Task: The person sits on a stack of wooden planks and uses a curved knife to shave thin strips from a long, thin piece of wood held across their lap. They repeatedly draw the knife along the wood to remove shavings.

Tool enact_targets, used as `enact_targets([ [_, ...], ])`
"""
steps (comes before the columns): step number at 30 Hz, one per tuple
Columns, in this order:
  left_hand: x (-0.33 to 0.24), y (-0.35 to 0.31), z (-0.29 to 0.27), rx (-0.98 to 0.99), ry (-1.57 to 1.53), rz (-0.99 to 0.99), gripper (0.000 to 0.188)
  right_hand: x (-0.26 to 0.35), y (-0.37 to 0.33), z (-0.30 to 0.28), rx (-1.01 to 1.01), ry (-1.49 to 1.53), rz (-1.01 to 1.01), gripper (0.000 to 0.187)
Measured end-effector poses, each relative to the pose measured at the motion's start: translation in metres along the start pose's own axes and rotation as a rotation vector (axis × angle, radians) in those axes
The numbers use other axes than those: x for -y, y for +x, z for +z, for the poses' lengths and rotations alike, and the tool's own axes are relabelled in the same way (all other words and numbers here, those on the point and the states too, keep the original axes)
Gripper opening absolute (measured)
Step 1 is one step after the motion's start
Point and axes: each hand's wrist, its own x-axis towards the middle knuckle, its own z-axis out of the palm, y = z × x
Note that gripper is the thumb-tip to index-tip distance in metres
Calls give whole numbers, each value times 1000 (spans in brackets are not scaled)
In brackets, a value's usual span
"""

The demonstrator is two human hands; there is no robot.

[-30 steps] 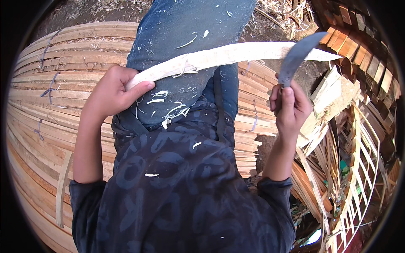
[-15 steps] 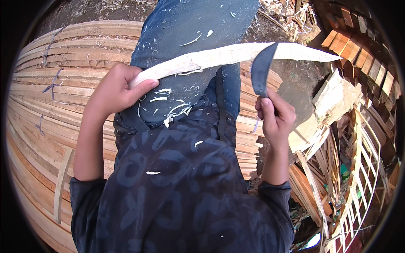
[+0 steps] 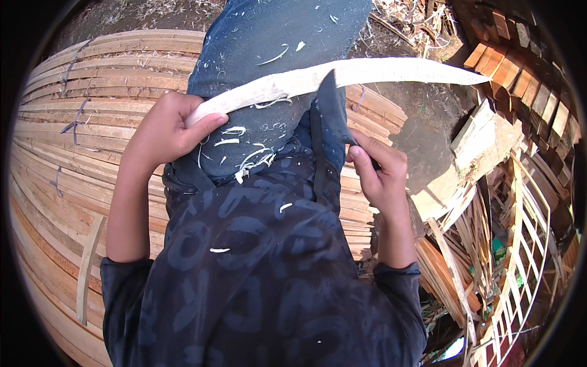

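Note:
A long, pale strip of wood (image 3: 367, 71) lies across my thigh, one end near my left hand and the other tapering off to the right. My left hand (image 3: 174, 131) is closed round its left end, thumb on top. In my right hand (image 3: 382, 168) is a knife (image 3: 333, 110) with a dark, broad, curved blade; its handle is mostly hidden by my fingers. The blade points up and away from me, its tip overlapping the strip's near edge. A thin curl of wood (image 3: 272, 103) hangs at that edge. Loose shavings (image 3: 254, 160) are scattered over my blue trousers.
Bundles of sawn wood strips (image 3: 79, 159), tied with thin cord, lie under and left of me. Cut pieces are stacked (image 3: 504, 67) at the far right. Nearer on the right are loose slats (image 3: 446, 281) and a slatted wooden frame (image 3: 520, 263). Shavings cover the ground (image 3: 403, 24) ahead.
My right hand has drawn the knife left and slightly toward me along the strip, and the blade has turned. My left hand and the strip have barely moved.

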Motion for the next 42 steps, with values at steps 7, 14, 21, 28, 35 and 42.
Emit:
enact_targets([
  [7, 1, 3, -2, 25, 11, -18, 41, -6, -5, -31, -293, 174, 169, 29],
  [14, -1, 1, 1, -37, 13, 10, 44, -12, 0, -29, -233, 130, 174, 33],
  [21, 1, 8, -6, 52, 1, 1, 44, -7, 8, -26, -218, 309, 230, 23],
  [28, -1, 7, -4, 37, 12, -7, 45, -5, 4, -28, -170, 353, 276, 23],
  [35, -4, 10, -4, 40, -7, -28, 47, -19, -3, -38, -113, 120, 160, 27],
  [42, -3, 12, -8, 73, 23, 13, 46, -15, -3, -30, -98, 331, 257, 25],
])
